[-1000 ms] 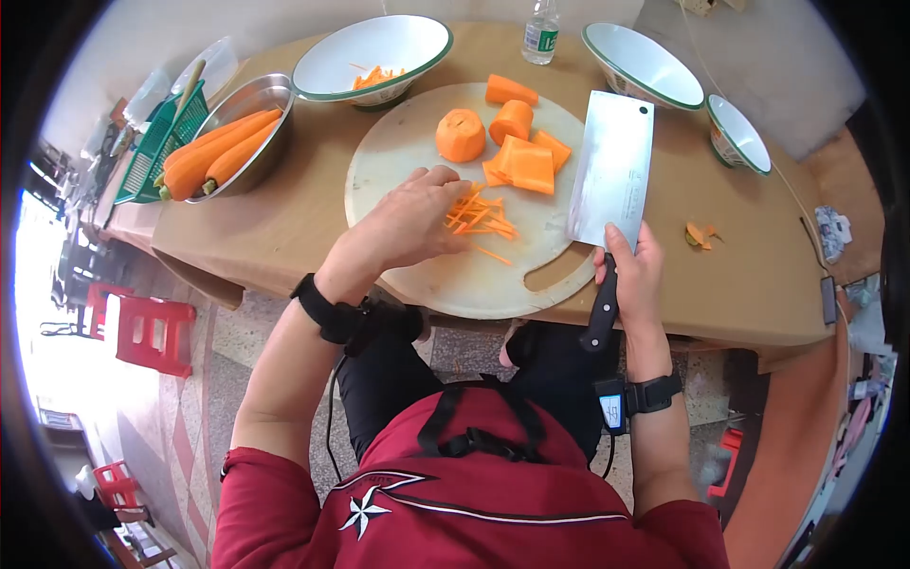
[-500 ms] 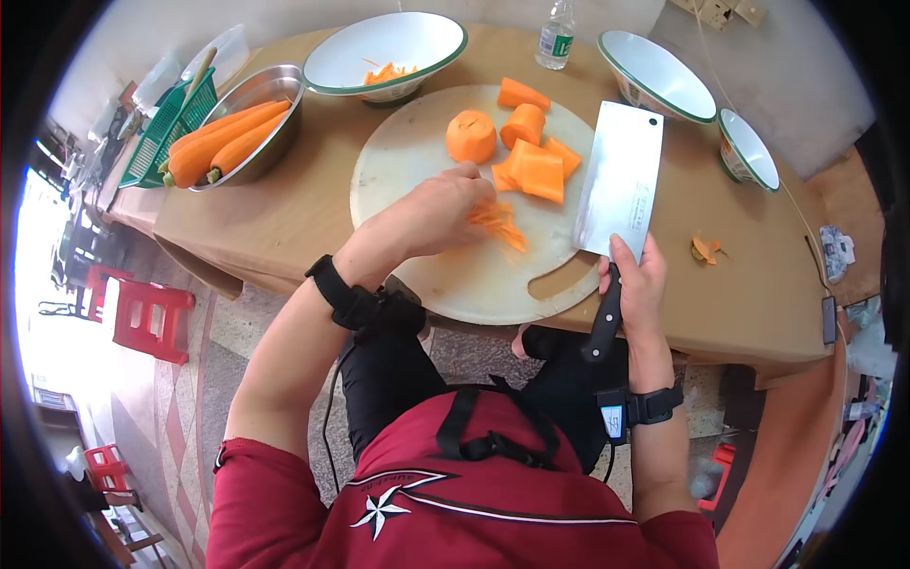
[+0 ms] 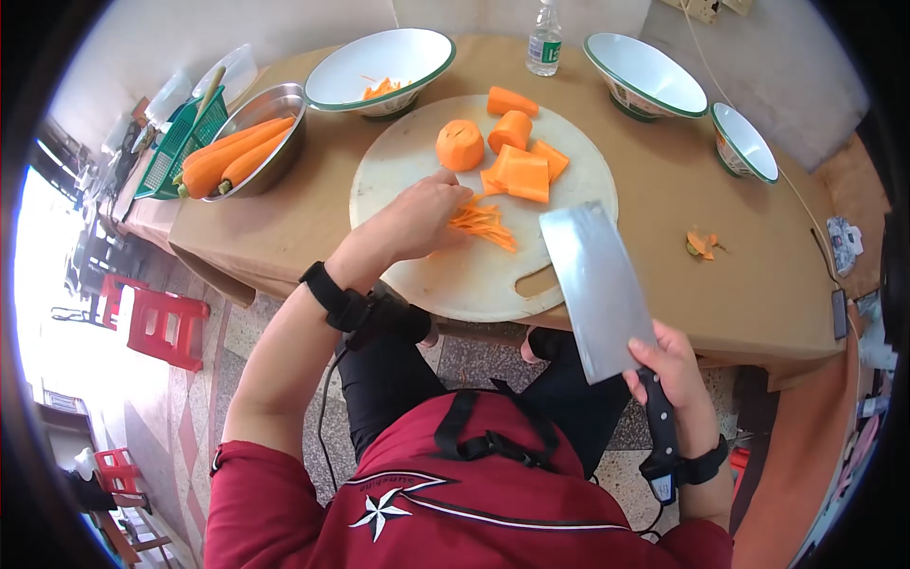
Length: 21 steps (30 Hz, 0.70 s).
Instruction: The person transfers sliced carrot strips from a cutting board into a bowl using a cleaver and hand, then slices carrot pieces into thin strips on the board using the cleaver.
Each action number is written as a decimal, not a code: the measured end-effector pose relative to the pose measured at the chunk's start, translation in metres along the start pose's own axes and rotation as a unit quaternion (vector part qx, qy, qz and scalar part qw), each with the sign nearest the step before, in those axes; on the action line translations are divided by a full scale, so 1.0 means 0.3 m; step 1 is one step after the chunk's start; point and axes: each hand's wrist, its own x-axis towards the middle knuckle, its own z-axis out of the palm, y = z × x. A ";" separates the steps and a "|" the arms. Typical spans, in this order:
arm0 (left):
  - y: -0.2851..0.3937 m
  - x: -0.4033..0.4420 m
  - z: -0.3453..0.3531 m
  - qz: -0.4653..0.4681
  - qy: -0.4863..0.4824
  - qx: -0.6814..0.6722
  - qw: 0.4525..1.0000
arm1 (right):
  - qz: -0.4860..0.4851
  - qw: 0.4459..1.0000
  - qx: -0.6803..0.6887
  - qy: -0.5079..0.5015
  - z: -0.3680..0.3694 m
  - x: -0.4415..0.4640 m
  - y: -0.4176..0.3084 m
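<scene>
My right hand (image 3: 675,365) grips the black handle of a cleaver (image 3: 597,289). Its broad blade is tilted up and to the left, with the top end over the board's right edge. On the round white cutting board (image 3: 455,289), my left hand (image 3: 417,216) has its fingers curled together at a small pile of carrot strips (image 3: 483,228). The fingertips are partly hidden by the hand. Just beyond lie carrot slices (image 3: 521,175), a thick carrot chunk (image 3: 460,146) and two more pieces, one of them a carrot stub (image 3: 512,101).
A white bowl (image 3: 327,81) with some carrot shreds stands behind the board. Whole carrots (image 3: 232,159) fill a metal bowl (image 3: 296,133) at left, beside a green basket (image 3: 161,166). At right are two white bowls (image 3: 654,76), a water bottle (image 3: 544,43) and carrot scraps (image 3: 701,245).
The cleaver has come down and toward me, its blade swinging from nearly upright to leaning left. My left hand has shifted slightly left, staying at the strips. The view has tilted a little.
</scene>
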 end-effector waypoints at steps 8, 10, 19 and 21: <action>-0.014 0.016 0.024 0.038 0.022 -0.076 0.996 | 0.106 0.994 0.009 -0.040 0.007 -0.013 -0.026; -0.020 0.017 0.028 0.045 0.032 -0.078 0.995 | 0.127 0.989 0.007 -0.072 -0.009 0.003 -0.047; -0.016 0.024 0.020 0.056 0.027 -0.080 0.995 | 0.159 0.979 0.020 -0.128 0.045 0.127 -0.045; -0.014 0.026 0.011 0.034 -0.008 -0.125 0.992 | 0.154 0.978 0.028 -0.136 0.061 0.154 -0.026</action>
